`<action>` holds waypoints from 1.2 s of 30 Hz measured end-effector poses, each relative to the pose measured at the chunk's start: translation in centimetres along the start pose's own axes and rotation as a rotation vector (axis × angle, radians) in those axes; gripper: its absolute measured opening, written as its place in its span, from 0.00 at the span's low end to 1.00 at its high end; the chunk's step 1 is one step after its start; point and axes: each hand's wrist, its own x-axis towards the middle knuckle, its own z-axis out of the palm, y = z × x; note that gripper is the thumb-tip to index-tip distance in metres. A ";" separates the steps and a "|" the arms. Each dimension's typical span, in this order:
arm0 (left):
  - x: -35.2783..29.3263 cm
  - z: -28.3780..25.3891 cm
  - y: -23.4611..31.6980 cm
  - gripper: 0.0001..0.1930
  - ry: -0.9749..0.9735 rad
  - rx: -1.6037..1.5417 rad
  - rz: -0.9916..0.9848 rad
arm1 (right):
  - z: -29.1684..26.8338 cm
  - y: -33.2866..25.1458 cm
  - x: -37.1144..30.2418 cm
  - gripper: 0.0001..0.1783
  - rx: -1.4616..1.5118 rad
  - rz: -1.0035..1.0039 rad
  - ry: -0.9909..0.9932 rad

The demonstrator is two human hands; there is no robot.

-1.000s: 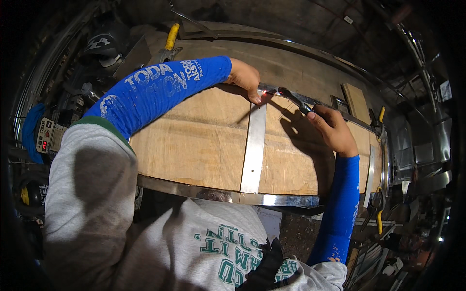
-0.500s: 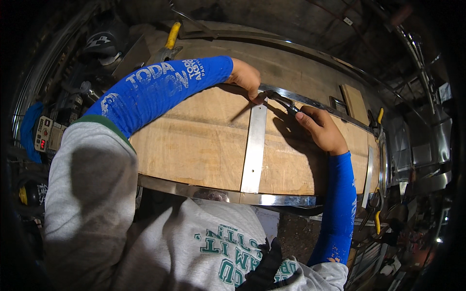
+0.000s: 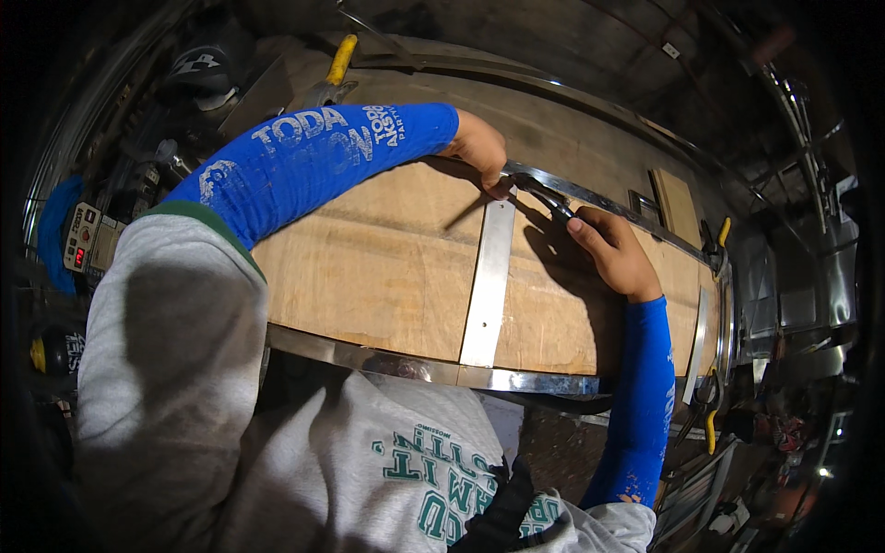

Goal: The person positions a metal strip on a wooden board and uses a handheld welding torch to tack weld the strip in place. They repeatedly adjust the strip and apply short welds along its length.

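A flat metal strip with small holes lies across the wooden board, between two shiny metal rails. My left hand is at the strip's far end, by the far rail. Its fingers are closed around something small that I cannot make out. A thin dark shape, a rod or a shadow, points from them towards the near left. In my right hand is a metal tool with a curved shiny neck. Its tip is close to my left fingertips, and its exact kind is unclear.
The near rail runs along the board's front edge. Yellow-handled clamps grip the far left, with another clamp at the near right. A wood block sits behind the far rail. At the left stands a machine with a red display.
The whole view has shifted slightly. Both hands keep the same places by the strip's far end, and the tool has hardly moved.
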 end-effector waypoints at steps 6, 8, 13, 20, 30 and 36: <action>-0.9 0.0 0.5 0.13 0.002 -0.065 -0.016 | 0.4 -0.2 0.1 0.27 0.036 0.036 0.007; -1.0 0.0 0.5 0.12 0.005 -0.071 -0.005 | 0.3 -0.4 0.1 0.28 0.012 0.041 0.006; -1.2 -1.2 1.0 0.39 -0.104 0.088 -0.005 | 0.4 0.7 0.1 0.30 -0.033 0.072 0.049; -1.5 -0.5 1.0 0.22 -0.020 0.037 0.019 | 0.3 -0.5 -0.8 0.30 -0.221 0.234 0.091; -0.7 -0.2 -0.2 0.10 -0.065 -0.158 0.005 | -0.6 0.4 -0.6 0.22 0.136 -0.077 0.109; -0.7 -0.3 0.0 0.07 -0.039 -0.079 -0.037 | -0.9 0.6 -0.5 0.23 0.126 0.010 0.044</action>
